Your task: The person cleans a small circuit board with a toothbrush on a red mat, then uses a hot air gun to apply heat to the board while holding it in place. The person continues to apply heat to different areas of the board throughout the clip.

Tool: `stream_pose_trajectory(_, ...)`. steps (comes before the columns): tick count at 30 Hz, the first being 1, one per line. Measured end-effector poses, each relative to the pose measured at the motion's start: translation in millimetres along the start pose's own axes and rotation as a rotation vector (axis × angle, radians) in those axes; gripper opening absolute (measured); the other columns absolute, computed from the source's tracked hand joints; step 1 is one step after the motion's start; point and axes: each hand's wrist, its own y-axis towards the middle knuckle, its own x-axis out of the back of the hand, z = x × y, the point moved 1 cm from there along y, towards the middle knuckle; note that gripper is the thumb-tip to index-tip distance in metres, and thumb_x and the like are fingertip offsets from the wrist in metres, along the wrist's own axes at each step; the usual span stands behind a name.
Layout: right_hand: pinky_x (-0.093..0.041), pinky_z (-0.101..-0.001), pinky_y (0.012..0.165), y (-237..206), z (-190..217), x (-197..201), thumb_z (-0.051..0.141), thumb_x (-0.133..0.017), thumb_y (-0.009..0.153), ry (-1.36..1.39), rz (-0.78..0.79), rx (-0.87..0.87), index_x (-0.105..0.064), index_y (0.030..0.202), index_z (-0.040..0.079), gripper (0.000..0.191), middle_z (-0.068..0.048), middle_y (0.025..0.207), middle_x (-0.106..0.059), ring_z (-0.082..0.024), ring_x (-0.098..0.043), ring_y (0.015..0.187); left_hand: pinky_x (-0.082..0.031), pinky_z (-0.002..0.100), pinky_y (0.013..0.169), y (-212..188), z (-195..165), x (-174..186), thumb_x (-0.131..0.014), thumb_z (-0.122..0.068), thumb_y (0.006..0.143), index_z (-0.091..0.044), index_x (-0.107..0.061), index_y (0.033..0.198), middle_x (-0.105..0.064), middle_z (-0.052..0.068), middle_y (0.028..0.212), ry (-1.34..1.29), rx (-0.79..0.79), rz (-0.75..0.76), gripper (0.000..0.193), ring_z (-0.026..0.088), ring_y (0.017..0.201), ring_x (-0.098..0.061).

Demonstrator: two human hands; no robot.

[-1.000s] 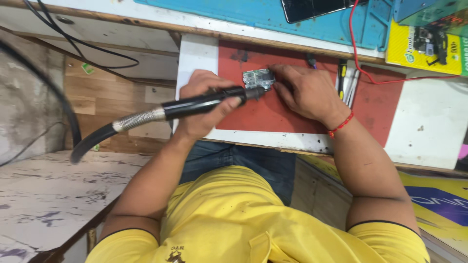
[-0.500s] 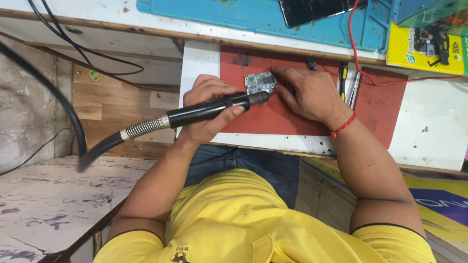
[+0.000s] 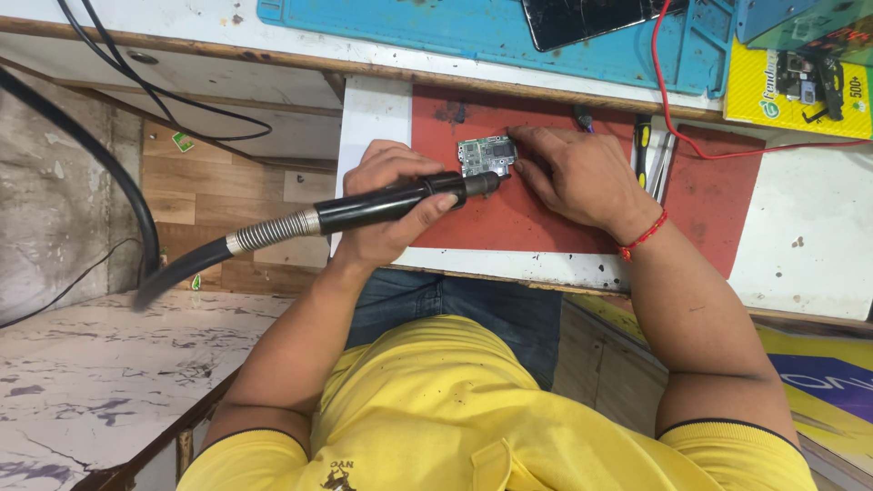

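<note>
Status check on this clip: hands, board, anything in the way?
Left hand grips black hot-air handpiece, nozzle at circuit board. Right hand steadies board on red mat. Nothing blocking.

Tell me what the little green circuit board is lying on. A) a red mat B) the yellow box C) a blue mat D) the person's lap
A: the circuit board lies flat on the red mat, with the right hand steadying it and the left hand aiming the black handpiece at its edge.
</note>
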Motion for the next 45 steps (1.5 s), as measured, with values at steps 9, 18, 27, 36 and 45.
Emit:
stream_pose_trajectory(9,-0.053,-0.0461,0.067,-0.2,0.8,0.3,0.024,-0.069,0.097,0.012,-0.013,0.014,-0.067,0.127,0.008,0.034,-0.012,0.104,-0.075,-0.034,-0.071,0.087,-0.054,0.033,0.089,-2.6,-1.0,0.4,-0.083,-0.023,0.093,0.0,-0.072,0.109,-0.07,0.009,0.106,-0.039,0.078,-0.045,0.03,0.018,0.096,-0.066)
stream_pose_trajectory(18,-0.054,-0.0463,0.07,-6.4,-3.4,0.5,0.023,-0.069,0.099,0.039,0.005,0.032,-0.066,0.129,0.007,0.035,-0.013,0.108,-0.075,-0.036,-0.071,0.09,-0.056,0.033,0.093,-2.5,2.3,1.1,-0.083,-0.023,0.096,-0.002,-0.07,0.11,-0.071,0.009,0.107,-0.104,0.078,-0.053,0.028,0.021,0.1,-0.066)
stream_pose_trajectory(27,-0.055,-0.0467,0.07,4.2,5.7,4.5,0.025,-0.07,0.095,0.044,-0.049,0.026,-0.065,0.134,0.009,0.042,-0.014,0.099,-0.073,-0.036,-0.07,0.085,-0.055,0.032,0.083,8.2,-0.9,1.7,-0.084,-0.025,0.088,-0.002,-0.07,0.106,-0.075,0.008,0.097,-0.263,0.22,-0.032,0.032,0.016,0.089,-0.066)
stream_pose_trajectory(36,-0.054,-0.0461,0.072,-3.1,2.1,-1.4,0.025,-0.07,0.098,0.043,-0.011,0.035,-0.066,0.128,0.008,0.035,-0.012,0.106,-0.074,-0.035,-0.071,0.092,-0.056,0.028,0.084,-2.5,-1.4,2.5,-0.082,-0.021,0.092,-0.001,-0.068,0.111,-0.073,0.008,0.105,-0.135,0.149,-0.067,0.031,0.014,0.092,-0.068)
stream_pose_trajectory(45,-0.054,-0.0458,0.076,-9.2,-1.7,-3.0,0.023,-0.071,0.102,0.039,-0.052,0.068,-0.067,0.13,0.008,0.032,-0.013,0.108,-0.073,-0.035,-0.07,0.095,-0.057,0.03,0.088,-3.8,-1.0,2.2,-0.085,-0.024,0.095,0.0,-0.07,0.112,-0.071,0.01,0.109,0.017,0.07,-0.023,0.033,0.02,0.102,-0.068)
